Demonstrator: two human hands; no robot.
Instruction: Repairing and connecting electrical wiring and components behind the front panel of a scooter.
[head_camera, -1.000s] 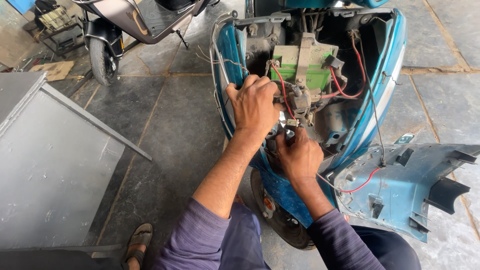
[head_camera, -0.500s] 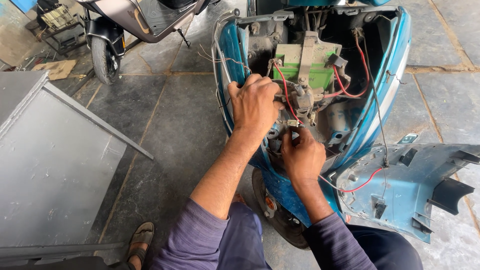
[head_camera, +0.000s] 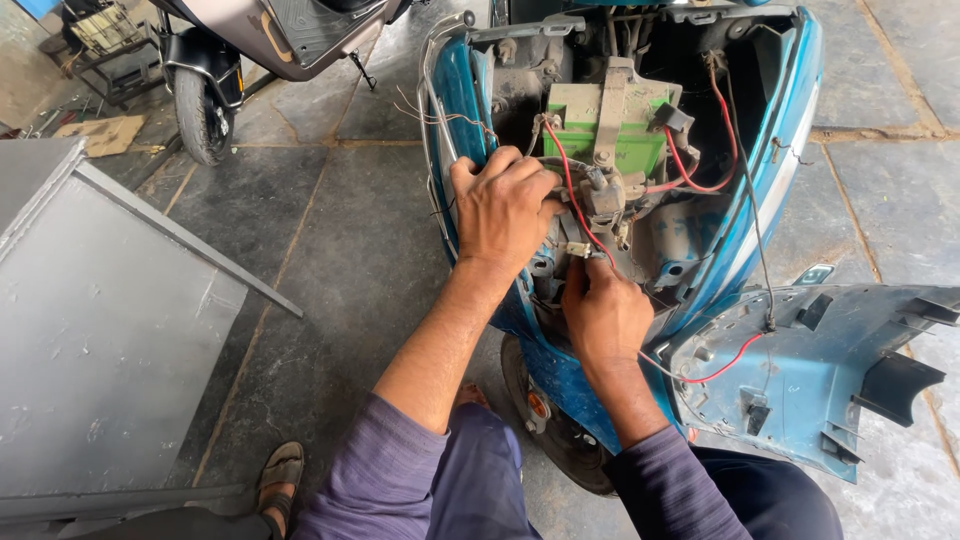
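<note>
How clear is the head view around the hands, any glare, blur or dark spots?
Head view: soft, even daylight, no glare; left hand and right hand sharp, as are the red wires and green battery; the cavity behind the battery is in deep shadow; the floor lines bow slightly toward the edges.

A scooter repair workshop: a blue scooter (head_camera: 760, 150) stands opened, battery (head_camera: 600, 130) and red wiring (head_camera: 690, 185) exposed, its removed panel (head_camera: 830, 380) lying just beside it on the stone floor (head_camera: 340, 230); another scooter (head_camera: 270, 40) is parked behind.
</note>
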